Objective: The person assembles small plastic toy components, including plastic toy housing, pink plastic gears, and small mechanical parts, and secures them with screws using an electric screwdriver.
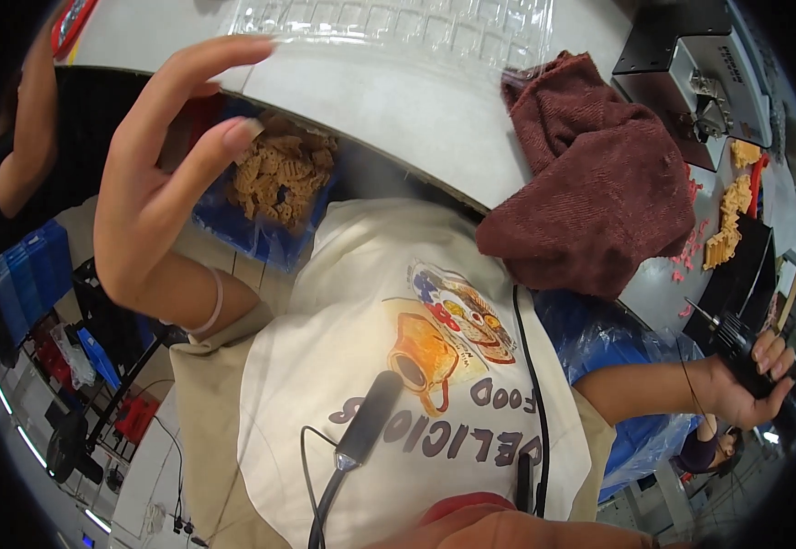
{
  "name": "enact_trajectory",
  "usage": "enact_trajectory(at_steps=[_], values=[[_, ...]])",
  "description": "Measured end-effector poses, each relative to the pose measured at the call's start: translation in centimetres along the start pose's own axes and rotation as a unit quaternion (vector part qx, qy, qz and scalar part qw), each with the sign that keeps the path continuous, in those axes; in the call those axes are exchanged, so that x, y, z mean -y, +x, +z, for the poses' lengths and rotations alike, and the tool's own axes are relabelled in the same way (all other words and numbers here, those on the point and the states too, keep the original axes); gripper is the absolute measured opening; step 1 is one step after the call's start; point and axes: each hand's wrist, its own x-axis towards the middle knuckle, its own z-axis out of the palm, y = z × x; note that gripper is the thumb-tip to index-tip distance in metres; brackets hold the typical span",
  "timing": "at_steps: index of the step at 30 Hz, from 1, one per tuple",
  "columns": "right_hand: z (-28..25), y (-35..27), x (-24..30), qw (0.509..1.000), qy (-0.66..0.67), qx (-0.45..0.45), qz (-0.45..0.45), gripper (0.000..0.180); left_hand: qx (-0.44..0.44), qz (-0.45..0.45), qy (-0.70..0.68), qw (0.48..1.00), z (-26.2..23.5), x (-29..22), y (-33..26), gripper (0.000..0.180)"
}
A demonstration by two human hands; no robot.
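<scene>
Far left: a co-worker's bare arm [32, 128] is visible at the rim, with blue crates [30, 265] lower down and a black fan [73, 448] below these.

Next, the left hand [142, 188] is raised near the desk [371, 105]. It is open and holds nothing in view; thumb and forefinger stand well apart. The forefinger overlaps the edge of a clear plastic tray [407, 26] in this view; contact cannot be confirmed. Beyond the thumb, below desk level, a blue-lined bin [265, 245] contains ridged tan pieces [279, 183].

Centre: a cream printed apron [325, 348] covers the wearer's front. To its right, a crumpled maroon cloth [590, 183] lies partly on the desk and hangs over the near edge. Blue plastic sheeting [622, 352] sits below it.

Right: pink bits [679, 273] are scattered on the desk surface. A grey-and-black apparatus [714, 87] stands at the upper right, with further tan pieces [729, 220] below it.

Far right: a black handheld driver [736, 337] is gripped in the right hand [753, 389], fingers wrapped around its body. Its slim metal bit points up and left, toward the desk.
</scene>
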Motion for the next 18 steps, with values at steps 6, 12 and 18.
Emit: enact_trajectory(at_steps=[6,12,18], values=[[-1.4,-0.1,-2.6,0.993,-0.033,0.015,0.116,0.018,0.010,0.187,-0.010,0.982,2.7,-0.3,8.2,0.029],[1.4,1.7,-5.5,0.983,-0.157,-0.015,0.098,0.054,0.023,0.241,0.025,0.970,5.5,-0.3,16.2,0.030],[-0.8,6.2,-9.5,0.929,-0.327,-0.074,0.159,0.043,-0.101,0.246,0.265,0.927,10.2,1.3,21.3,0.044]])
